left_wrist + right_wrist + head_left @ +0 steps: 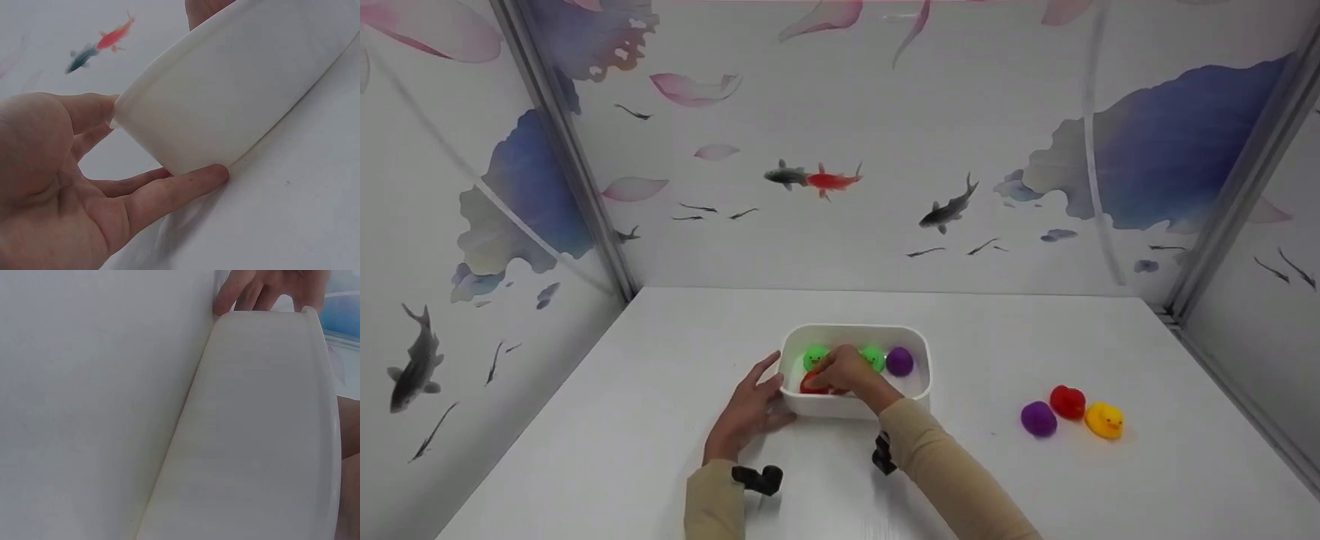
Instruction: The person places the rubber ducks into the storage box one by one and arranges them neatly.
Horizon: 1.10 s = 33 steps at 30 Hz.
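A white rectangular bin [840, 407] stands on the table with small toys inside. My left hand [744, 414] holds its left end, fingers spread around the corner; in the left wrist view the fingertips [216, 174] touch near the base and another finger meets the rim. Reaching over the front wall, my right hand [847, 371] has its fingers down on a red toy [810, 384] in the front left of the bin, partly hidden by them. Behind the hand are two green ducks [814, 358], with a purple ball-like toy [900, 361] to the right.
On the table to the right of the bin sit a purple toy [1039, 418], a red toy duck [1067, 403] and a yellow duck [1105, 420], close together. White panels [870, 247] printed with fish and petals enclose the table [697, 330] at the back and sides.
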Available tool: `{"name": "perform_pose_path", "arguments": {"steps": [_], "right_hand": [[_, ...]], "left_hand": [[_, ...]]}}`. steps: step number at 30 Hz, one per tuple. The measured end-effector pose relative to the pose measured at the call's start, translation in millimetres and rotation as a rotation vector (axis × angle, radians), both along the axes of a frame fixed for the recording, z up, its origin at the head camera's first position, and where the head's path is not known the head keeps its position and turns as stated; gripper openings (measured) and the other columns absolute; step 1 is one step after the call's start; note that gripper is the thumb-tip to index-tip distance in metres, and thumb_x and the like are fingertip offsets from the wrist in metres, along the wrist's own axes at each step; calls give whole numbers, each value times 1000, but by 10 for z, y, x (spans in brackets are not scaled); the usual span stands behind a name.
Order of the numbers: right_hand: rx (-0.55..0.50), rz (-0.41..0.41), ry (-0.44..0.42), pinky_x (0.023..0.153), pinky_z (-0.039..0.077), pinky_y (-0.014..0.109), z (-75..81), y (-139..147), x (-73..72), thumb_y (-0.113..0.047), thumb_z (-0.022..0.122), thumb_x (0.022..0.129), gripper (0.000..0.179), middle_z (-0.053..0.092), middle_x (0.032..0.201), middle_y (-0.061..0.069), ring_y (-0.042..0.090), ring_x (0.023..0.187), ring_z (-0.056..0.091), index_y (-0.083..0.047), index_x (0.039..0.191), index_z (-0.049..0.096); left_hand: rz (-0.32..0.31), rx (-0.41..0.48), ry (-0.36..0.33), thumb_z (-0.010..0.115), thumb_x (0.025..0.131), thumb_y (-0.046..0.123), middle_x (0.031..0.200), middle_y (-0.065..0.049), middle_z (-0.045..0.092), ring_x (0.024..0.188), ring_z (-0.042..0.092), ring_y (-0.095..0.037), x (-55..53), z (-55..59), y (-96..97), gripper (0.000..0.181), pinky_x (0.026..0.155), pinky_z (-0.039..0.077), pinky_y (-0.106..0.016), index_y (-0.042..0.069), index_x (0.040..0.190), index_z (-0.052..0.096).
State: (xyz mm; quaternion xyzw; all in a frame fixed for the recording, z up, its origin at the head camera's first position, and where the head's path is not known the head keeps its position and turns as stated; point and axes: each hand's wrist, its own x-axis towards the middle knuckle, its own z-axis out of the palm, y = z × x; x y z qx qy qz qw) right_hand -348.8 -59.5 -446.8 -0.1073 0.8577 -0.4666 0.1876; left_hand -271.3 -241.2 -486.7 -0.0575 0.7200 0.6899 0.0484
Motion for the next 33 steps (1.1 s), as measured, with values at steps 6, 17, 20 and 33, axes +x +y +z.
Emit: {"name": "perform_pose_path", "arguments": {"steps": [6,17,20,33], "right_hand": [[-24,43,35,63,56,22,-25,24,-7,-10,84,79,27,76,91,7,9,66,59,-2,104,78],[-15,40,12,72,59,26,-3,-5,1,-9,84,79,24,76,95,7,14,74,62,-2,101,77],[-2,32,12,73,59,26,-6,-22,-4,-9,84,79,23,76,95,7,14,75,62,-3,101,77],[-6,47,38,74,62,32,-7,-26,-19,-11,83,81,25,75,98,7,14,74,63,-4,104,77]], "left_hand": [[3,4,6,45,108,31,157,-24,39,141,46,-41,4,10,6,54,101,55,-50,30,159,26],[15,-22,-9,48,106,37,159,-21,38,141,46,-41,-17,-5,17,56,100,56,-50,32,158,28],[18,-26,-13,49,105,40,159,-21,38,140,48,-40,-15,-12,16,57,100,56,-49,33,158,28],[21,-21,-15,50,105,39,157,-22,41,139,50,-39,-7,1,15,58,100,56,-49,32,158,28]]}}
